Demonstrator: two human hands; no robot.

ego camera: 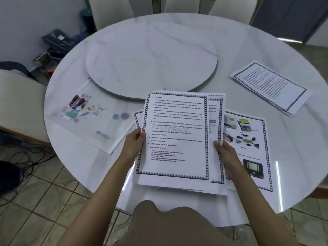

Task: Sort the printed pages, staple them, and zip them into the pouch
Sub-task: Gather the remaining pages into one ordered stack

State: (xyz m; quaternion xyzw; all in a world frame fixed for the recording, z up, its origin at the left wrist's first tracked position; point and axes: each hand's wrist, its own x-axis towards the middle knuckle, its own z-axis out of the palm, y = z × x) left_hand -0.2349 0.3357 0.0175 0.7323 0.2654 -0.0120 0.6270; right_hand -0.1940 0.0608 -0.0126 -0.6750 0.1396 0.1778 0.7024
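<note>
Both hands, left [135, 139] and right [224, 150], fingers clamped on fanned pages [175, 135]; lower sheets mostly hidden, text blurred.

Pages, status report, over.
Left hand and right hand grip a fan of pages. Stapler on pouch, untouched. Nothing blocking.

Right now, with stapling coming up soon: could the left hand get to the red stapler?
Probably yes. The stapler lies on the pouch to the left, nothing blocking it, but the left hand is gripping the pages and must let go first.
</note>
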